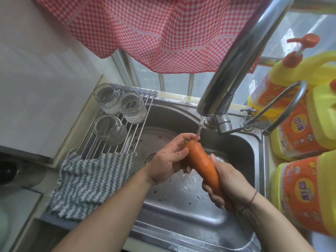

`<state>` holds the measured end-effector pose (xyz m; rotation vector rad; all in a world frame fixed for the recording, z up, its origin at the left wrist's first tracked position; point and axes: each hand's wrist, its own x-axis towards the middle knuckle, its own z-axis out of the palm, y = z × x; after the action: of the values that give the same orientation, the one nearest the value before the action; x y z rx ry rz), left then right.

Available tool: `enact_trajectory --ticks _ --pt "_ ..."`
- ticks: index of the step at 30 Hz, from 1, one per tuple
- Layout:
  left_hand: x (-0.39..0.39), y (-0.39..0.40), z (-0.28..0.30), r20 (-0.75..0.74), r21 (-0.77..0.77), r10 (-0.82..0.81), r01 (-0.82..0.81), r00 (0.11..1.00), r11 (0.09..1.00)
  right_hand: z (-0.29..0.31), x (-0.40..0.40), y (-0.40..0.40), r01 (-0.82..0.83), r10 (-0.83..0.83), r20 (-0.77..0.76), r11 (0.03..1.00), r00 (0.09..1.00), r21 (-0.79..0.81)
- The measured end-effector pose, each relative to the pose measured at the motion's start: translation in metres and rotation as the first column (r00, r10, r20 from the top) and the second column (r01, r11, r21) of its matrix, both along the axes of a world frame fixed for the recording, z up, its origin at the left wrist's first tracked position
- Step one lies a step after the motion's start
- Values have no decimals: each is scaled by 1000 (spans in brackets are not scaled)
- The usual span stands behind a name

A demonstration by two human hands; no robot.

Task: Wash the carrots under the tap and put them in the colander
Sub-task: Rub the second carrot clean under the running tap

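Carrot (201, 160) under the tap (234, 66) stream, thick end at 12 o'clock; left hand (169, 159) grasps up top, right hand (227, 180) wraps the lower part, over the sink (181, 206).

Detergent jugs (298, 128): orange labels at the sink's right edge, print too blurred to read.
Tap fitting (222, 118): engraved marking, illegible.

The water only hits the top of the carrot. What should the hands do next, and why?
Probably slide the carrot up through the stream while the left hand rubs it. The water from the tap lands only on the thick end, and the right hand grips the lower part, which looks unrinsed. No colander is in view.
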<state>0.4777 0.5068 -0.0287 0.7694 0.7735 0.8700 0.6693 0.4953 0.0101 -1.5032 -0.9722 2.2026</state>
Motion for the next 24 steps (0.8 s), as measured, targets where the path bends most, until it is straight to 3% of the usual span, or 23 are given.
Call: enact_trajectory --ticks 5,7,10,12,14,19,24 --pt "14 1 3 -210 121 183 -160 960 980 -4 -7 4 111 -121 -104 989 987 -97" --pt "21 3 4 -267 182 314 -272 911 945 -3 -13 5 143 -146 -110 989 983 -35" --pt "26 8 -2 -419 317 505 -400 754 860 0 -23 3 108 -118 29 967 993 232" --pt "26 8 -6 -529 401 557 -390 640 829 -5 -25 0 -71 -44 238 887 970 456" --pt "27 6 -8 -574 420 562 -375 595 827 -11 -25 -3 -212 -9 382 819 924 534" --pt "20 2 -8 -536 423 538 -344 651 838 -1 -23 -2 -24 -16 133 956 991 291" --pt "17 -6 1 -483 421 481 -287 732 860 2 -15 -3 -4 7 -23 991 1000 134"
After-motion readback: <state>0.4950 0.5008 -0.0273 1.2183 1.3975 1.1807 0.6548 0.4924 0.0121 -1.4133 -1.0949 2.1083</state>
